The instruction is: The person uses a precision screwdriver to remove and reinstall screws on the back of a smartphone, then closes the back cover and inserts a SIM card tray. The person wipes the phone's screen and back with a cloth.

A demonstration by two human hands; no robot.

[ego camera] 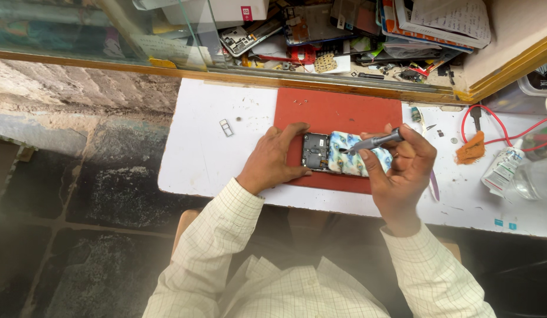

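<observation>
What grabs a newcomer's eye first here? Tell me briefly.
The opened phone in a blue-and-white patterned case lies on a red rectangular mat mid-table. The left hand steadies its exposed end while the right hand holds a grey metal screwdriver over it. Behind, a glass-fronted shelf overflows with phone parts.

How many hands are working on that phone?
2. The left hand steadies the opened phone on the red mat; the right hand holds a screwdriver over it.
</observation>
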